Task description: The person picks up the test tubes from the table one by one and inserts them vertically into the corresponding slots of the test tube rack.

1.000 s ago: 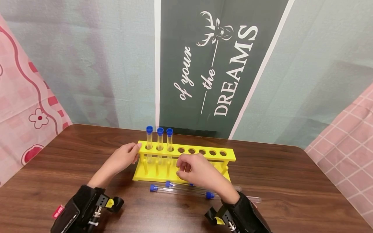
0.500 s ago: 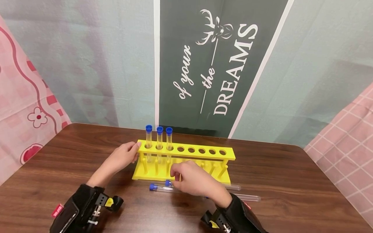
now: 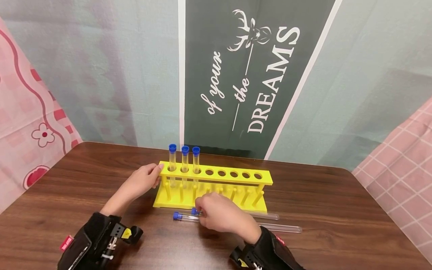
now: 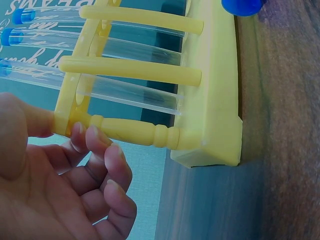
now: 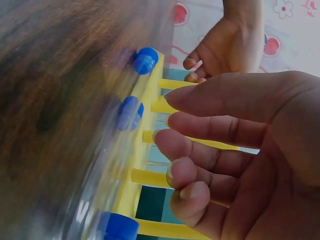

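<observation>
A yellow test tube rack (image 3: pixel 216 179) stands on the brown table. Three capped clear test tubes (image 3: pixel 172 159) sit upright in its leftmost holes. My left hand (image 3: pixel 143 178) pinches the left end of the rack's top bar; the left wrist view shows the thumb (image 4: pixel 37 120) on the bar and the fingertips by the end post. Several blue-capped test tubes (image 3: pixel 283 227) lie along the rack's front edge. Over them hovers my right hand (image 3: pixel 219 212), fingers loosely bent. Nothing shows between thumb and fingers in the right wrist view, where blue caps (image 5: pixel 130 112) lie beyond the fingertips.
The rack has several unfilled holes on its right side and a row of pegs (image 3: pixel 233 194) in front. A printed cloth (image 3: pixel 152 75) hangs behind the table (image 3: pixel 320 210); pink cloths flank both sides.
My right hand has moved down and slightly left, from in front of the rack to just over the lying test tubes. My left hand has stayed on the rack's end.
</observation>
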Demonstrator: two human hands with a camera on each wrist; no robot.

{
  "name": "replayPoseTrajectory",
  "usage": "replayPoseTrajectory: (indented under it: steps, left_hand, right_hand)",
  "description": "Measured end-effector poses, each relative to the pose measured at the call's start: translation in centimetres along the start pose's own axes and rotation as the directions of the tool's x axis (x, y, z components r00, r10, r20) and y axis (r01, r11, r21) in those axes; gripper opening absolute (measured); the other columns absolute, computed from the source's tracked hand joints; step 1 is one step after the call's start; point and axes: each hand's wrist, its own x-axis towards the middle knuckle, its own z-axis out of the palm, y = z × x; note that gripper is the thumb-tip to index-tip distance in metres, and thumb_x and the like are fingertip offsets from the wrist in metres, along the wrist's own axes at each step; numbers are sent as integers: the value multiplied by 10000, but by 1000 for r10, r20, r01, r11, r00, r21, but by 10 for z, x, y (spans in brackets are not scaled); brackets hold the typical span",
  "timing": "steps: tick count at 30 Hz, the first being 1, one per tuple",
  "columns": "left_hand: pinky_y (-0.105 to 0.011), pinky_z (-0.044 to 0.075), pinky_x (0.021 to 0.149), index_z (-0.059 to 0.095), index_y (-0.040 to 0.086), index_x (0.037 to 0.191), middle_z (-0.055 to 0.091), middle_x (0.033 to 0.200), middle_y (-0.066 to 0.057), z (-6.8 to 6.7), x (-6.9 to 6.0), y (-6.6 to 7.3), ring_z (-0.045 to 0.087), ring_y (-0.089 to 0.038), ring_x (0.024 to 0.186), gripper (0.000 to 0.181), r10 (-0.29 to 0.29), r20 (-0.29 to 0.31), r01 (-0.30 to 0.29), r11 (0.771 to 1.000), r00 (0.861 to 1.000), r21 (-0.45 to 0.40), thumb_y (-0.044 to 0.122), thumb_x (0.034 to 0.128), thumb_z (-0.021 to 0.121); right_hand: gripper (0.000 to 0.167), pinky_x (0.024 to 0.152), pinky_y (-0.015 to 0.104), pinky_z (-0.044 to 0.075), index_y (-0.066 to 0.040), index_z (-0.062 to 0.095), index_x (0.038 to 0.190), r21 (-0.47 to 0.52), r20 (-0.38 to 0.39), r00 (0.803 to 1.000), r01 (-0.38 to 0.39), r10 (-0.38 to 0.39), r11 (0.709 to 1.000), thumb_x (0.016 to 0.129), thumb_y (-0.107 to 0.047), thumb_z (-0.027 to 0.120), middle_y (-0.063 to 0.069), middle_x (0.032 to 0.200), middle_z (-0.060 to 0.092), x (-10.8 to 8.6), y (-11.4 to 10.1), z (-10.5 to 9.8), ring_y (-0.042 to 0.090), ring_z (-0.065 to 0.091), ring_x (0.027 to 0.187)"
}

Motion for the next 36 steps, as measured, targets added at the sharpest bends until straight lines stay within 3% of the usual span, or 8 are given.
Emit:
replayPoseTrajectory:
  steps: [11,23,36]
  left_hand:
    - [-289,294,527,481,22,813,439,634,-60,0,0,0,360,-190,548,392,10,3,-10,1000,1000,4,339,995,340]
    - [-292,291,527,470,33,793,437,629,-59,0,0,1,354,-189,544,389,7,0,-7,1000,1000,8,337,996,335]
    - [-290,299,527,483,6,820,436,634,-63,1,-1,-1,366,-194,549,397,8,-4,-8,1000,1000,1,331,996,340]
  right_hand:
    - [252,499,199,251,-119,462,640,-54,-9,1000,-18,17,998,762,-20,659,-44,596,315,1,-2,9,84,298,549]
    - [131,499,226,282,-100,559,715,-118,5,999,-52,53,992,766,-28,655,-26,610,419,2,-2,16,99,332,556]
    - [118,494,253,332,-106,592,774,-179,14,996,-84,88,980,742,-56,693,-25,661,464,3,-5,22,101,402,569]
